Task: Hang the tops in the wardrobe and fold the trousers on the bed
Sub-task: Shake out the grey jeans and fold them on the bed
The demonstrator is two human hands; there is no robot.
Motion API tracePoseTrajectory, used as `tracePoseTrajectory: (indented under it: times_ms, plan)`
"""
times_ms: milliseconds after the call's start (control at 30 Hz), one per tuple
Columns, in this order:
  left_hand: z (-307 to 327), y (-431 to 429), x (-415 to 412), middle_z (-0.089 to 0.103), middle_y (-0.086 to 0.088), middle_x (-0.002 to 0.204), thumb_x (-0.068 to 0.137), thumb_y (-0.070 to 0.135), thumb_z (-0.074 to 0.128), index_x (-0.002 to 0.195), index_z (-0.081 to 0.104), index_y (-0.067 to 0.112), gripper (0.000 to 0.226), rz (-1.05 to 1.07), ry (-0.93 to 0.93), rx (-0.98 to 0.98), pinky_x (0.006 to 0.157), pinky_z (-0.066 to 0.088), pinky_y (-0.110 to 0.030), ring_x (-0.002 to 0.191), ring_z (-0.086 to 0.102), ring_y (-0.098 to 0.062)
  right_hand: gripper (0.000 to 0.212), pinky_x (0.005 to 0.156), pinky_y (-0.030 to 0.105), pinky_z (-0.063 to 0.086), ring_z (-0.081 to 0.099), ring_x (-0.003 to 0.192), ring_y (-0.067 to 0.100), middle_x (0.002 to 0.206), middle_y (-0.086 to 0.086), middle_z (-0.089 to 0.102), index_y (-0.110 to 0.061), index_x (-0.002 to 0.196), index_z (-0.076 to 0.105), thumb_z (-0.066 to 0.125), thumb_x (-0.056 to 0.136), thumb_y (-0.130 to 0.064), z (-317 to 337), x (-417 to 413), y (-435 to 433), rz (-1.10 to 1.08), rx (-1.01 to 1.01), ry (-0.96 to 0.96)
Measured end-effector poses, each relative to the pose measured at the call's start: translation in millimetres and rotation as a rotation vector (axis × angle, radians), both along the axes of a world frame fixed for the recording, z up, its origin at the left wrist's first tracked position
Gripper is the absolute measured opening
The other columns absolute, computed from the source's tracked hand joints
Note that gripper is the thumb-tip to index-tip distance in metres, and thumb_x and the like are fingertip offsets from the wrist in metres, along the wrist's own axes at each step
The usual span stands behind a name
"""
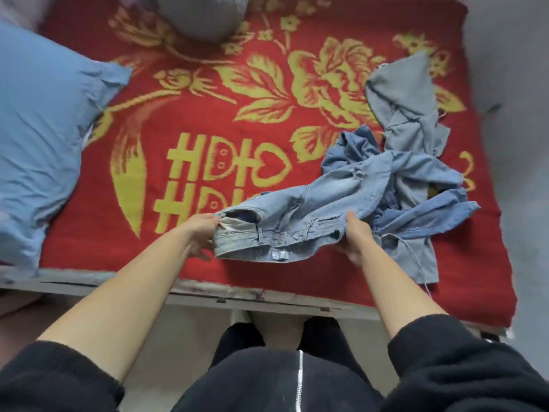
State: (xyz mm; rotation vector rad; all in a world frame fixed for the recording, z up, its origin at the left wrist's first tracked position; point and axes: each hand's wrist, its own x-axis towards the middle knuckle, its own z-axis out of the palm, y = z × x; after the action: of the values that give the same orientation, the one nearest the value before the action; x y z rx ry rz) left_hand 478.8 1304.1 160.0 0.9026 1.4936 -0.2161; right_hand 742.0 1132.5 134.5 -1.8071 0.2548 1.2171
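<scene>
— Both sleeves point(463, 364) are pushed up. Where are the jeans point(300, 215)?

— Near the front edge of the bed point(208, 114), legs trailing into the heap of clothes point(416, 162).

— Hands?

— Left hand point(202, 233) and right hand point(356, 236) each pinch one waistband end.

— I'd draw the legs free, lay them flat, then fold.

A home bedroom, shown by a bed point(208, 295) under a red and gold floral blanket point(237, 120), a blue pillow point(41, 129) at its left edge, denim clothes point(401, 185) heaped near its right edge
</scene>
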Motion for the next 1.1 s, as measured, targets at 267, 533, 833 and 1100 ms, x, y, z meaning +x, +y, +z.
tracePoseTrajectory:
  times_ms: [267, 533, 833, 1100]
  plan:
    - [97, 25, -7, 0.053, 0.001, 0.050, 0.095, 0.035, 0.056, 0.075, 0.055, 0.019, 0.026, 0.211, -0.209, 0.138, 0.044, 0.039, -0.019, 0.040, 0.048, -0.011, 0.028, 0.062, 0.031, 0.057, 0.066, 0.075, 0.021, 0.097, 0.016, 0.065, 0.002, 0.112, 0.064, 0.064, 0.087, -0.011, 151, 14, 2, -0.118, 0.387, -0.035]
    - [141, 57, -28, 0.056, -0.008, 0.044, 0.094, -0.004, 0.039, 0.077, 0.055, -0.003, 0.024, 0.347, -0.366, 0.022, 0.034, 0.049, -0.021, 0.033, 0.057, -0.012, 0.026, 0.059, 0.027, 0.060, 0.070, 0.073, 0.022, 0.097, 0.019, 0.070, 0.009, 0.114, 0.061, 0.044, 0.099, -0.004, 195, 3, -25, 0.015, 0.296, 0.041]
    - [231, 93, 25, 0.065, -0.034, 0.082, 0.094, -0.006, 0.018, 0.091, 0.055, -0.026, 0.042, 0.217, -0.494, 0.061, 0.050, 0.059, -0.030, 0.059, 0.069, -0.042, 0.019, 0.049, 0.023, 0.057, 0.067, 0.055, 0.013, 0.066, 0.008, 0.069, 0.001, 0.094, 0.063, 0.045, 0.098, -0.004, 274, 42, 24, 0.118, 0.376, -0.071]
    - [400, 135, 83, 0.059, -0.024, 0.096, 0.096, -0.003, 0.027, 0.101, 0.052, -0.018, 0.030, 0.512, -1.090, 0.305, 0.061, 0.060, -0.032, 0.084, 0.066, -0.033, 0.027, 0.057, 0.020, 0.054, 0.068, 0.065, 0.013, 0.073, 0.007, 0.070, 0.000, 0.084, 0.069, 0.045, 0.096, -0.005, 441, 99, 55, 0.051, 0.936, -0.124]
